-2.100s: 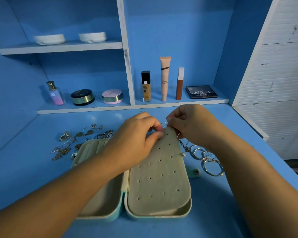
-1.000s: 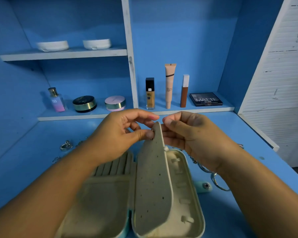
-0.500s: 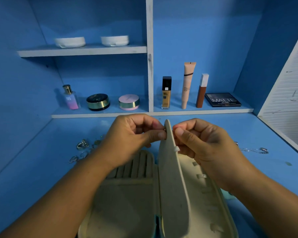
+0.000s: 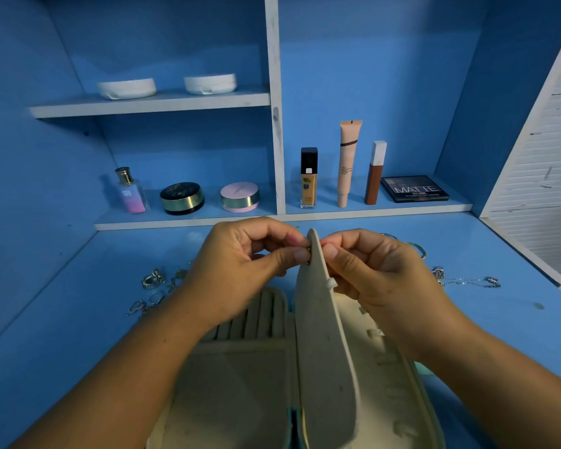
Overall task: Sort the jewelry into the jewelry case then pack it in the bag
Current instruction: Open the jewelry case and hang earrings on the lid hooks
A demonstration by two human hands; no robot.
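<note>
- Beyond my fingers (image 4: 300,254), at the back of the worktop (image 4: 62,303), a low shelf (image 4: 370,211) carries a perfume bottle (image 4: 130,192), a black compact (image 4: 182,198), a pink compact (image 4: 239,196), a foundation bottle (image 4: 308,178), a pale tube (image 4: 348,163), a brown tube (image 4: 374,173) and a dark palette (image 4: 414,188) marked MATTE.
- Higher up and to the left, two white dishes (image 4: 127,88) sit on an upper shelf.
- Left of my fingers, loose rings (image 4: 153,280) and other small pieces lie scattered on the worktop. My left wrist hides part of them.
- Right of my fingers, a thin necklace (image 4: 463,281) lies stretched out, and bangles (image 4: 415,247) show just behind my right hand (image 4: 379,277).
- The jewelry case (image 4: 240,384) lies open on the worktop, right below my fingers. Its left half shows ring rolls (image 4: 256,319) and a plain compartment, with my left forearm crossing its corner.
- The case's hinged panel (image 4: 324,335) stands on edge between my two hands and screens much of the right half.
- My left hand (image 4: 240,270) is curled. Thumb and forefinger pinch a small metal stud (image 4: 308,254) against the panel's left face, near its top.
- My right hand is curled too. Thumb and forefinger tips grip the panel's top from the right face, opposite the stud. Whether they also hold some small part, I cannot tell.
</note>
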